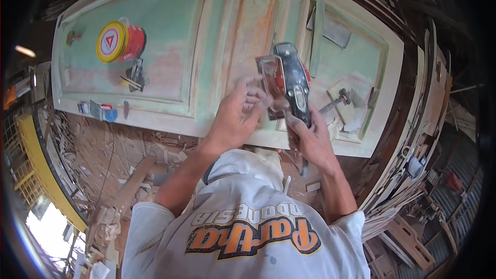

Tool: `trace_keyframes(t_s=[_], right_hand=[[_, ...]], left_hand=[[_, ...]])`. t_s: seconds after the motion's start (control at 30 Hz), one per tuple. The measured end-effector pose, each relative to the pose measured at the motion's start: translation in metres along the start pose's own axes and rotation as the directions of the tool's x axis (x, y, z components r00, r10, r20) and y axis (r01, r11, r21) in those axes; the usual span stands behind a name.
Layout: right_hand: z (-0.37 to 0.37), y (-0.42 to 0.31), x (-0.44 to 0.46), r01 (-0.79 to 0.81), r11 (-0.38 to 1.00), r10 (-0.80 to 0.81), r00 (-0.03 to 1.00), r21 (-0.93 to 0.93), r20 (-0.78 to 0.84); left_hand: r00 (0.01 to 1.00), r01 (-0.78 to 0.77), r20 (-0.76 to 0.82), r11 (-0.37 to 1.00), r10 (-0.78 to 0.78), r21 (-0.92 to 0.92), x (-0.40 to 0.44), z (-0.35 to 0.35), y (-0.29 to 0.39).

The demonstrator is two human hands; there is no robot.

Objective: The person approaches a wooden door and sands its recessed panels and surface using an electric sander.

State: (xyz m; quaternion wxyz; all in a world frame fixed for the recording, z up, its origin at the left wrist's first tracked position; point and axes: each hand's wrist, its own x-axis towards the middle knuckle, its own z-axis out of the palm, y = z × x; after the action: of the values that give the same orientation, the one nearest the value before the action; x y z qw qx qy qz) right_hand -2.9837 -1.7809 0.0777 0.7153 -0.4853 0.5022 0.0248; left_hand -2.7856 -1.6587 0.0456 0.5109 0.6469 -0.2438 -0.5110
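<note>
Sander: the black-and-red power sander point(293, 82) is held tilted on its side over the panelled door point(206, 119), between its middle and right panels, flat base turned to the left.
Right hand: this hand point(312, 137) closes round the rear of the sander, above the door's near edge.
Left hand: this hand point(240, 113) is raised over the door's middle panel, fingers half curled, just beside the sander's base; I cannot tell whether they pinch or touch it.
Bucket: a red bucket point(135, 42) with a yellow lid point(110, 42) is on the door's left panel.
Hammer: a hammer point(337, 101) lies on the door's right panel, over a pale board point(341, 113).
Strip: a long wooden strip point(318, 26) crosses the door's right panel.
Sheet: a grey rectangular sheet point(336, 33) lies at that panel's far side.
</note>
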Motion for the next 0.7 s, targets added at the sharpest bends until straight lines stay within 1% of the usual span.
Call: trace_keyframes(t_s=[0.07, 0.13, 0.17, 0.2, 0.23, 0.27, 0.3, 0.33, 0.4, 0.43, 0.47, 0.53, 0.57, 0.6, 0.67, 0.7], right_hand=[[0.028, -0.022, 0.026, 0.137, 0.954, -0.134, 0.991, 0.267, -0.029], [0.048, -0.045, 0.051, 0.152, 0.939, -0.142, 0.988, 0.307, -0.056], [0.056, -0.051, 0.066, 0.183, 0.909, -0.171, 0.983, 0.376, -0.063], [0.063, -0.057, 0.081, 0.211, 0.871, -0.198, 0.977, 0.444, -0.075], [0.068, -0.065, 0.096, 0.222, 0.863, -0.202, 0.975, 0.455, -0.091], [0.072, -0.074, 0.112, 0.215, 0.855, -0.207, 0.976, 0.472, -0.069], [0.076, -0.082, 0.124, 0.207, 0.848, -0.211, 0.976, 0.489, -0.047], [0.081, -0.088, 0.134, 0.218, 0.839, -0.217, 0.974, 0.498, -0.06], [0.088, -0.102, 0.159, 0.259, 0.904, -0.234, 0.966, 0.339, -0.113], [0.09, -0.106, 0.171, 0.266, 0.898, -0.238, 0.964, 0.349, -0.123], [0.092, -0.109, 0.181, 0.33, 0.907, -0.295, 0.941, 0.26, -0.166], [0.093, -0.121, 0.198, 0.383, 0.906, -0.346, 0.915, 0.179, -0.206], [0.093, -0.128, 0.207, 0.358, 0.907, -0.331, 0.932, 0.222, -0.151], [0.094, -0.13, 0.217, 0.352, 0.901, -0.331, 0.936, 0.253, -0.121], [0.097, -0.135, 0.237, 0.334, 0.89, -0.332, 0.941, 0.311, -0.061], [0.1, -0.134, 0.246, 0.371, 0.874, -0.368, 0.927, 0.313, -0.071]], left_hand=[[1.0, -0.007, 0.012, 1.0, 0.007, 0.023, 0.04, -0.01, 0.02], [0.994, -0.084, -0.046, 0.955, 0.101, 0.285, 0.084, -0.022, 0.036], [0.978, -0.167, -0.063, 0.933, 0.197, 0.32, 0.111, -0.03, 0.028], [0.978, -0.176, -0.045, 0.929, 0.202, 0.326, 0.134, -0.037, 0.034], [0.958, -0.246, -0.017, 0.856, 0.285, 0.454, 0.156, -0.045, 0.043], [0.932, -0.309, 0.021, 0.762, 0.363, 0.569, 0.177, -0.051, 0.05], [0.944, -0.302, 0.05, 0.795, 0.326, 0.526, 0.199, -0.058, 0.05], [0.942, -0.314, 0.068, 0.788, 0.329, 0.529, 0.22, -0.067, 0.046], [0.932, -0.336, 0.125, 0.685, 0.34, 0.647, 0.259, -0.083, 0.04], [0.964, -0.25, 0.073, 0.774, 0.256, 0.581, 0.269, -0.084, 0.049], [0.963, -0.257, 0.085, 0.767, 0.257, 0.587, 0.286, -0.091, 0.051], [0.988, -0.141, 0.12, 0.908, 0.101, 0.394, 0.312, -0.097, 0.063], [0.993, -0.045, 0.114, 0.947, 0.008, 0.319, 0.323, -0.1, 0.067], [0.993, -0.043, 0.114, 0.943, 0.005, 0.331, 0.331, -0.1, 0.079], [0.992, -0.026, 0.119, 0.83, -0.049, 0.558, 0.345, -0.103, 0.098], [0.991, 0.007, 0.104, 0.813, -0.083, 0.582, 0.351, -0.1, 0.105]])
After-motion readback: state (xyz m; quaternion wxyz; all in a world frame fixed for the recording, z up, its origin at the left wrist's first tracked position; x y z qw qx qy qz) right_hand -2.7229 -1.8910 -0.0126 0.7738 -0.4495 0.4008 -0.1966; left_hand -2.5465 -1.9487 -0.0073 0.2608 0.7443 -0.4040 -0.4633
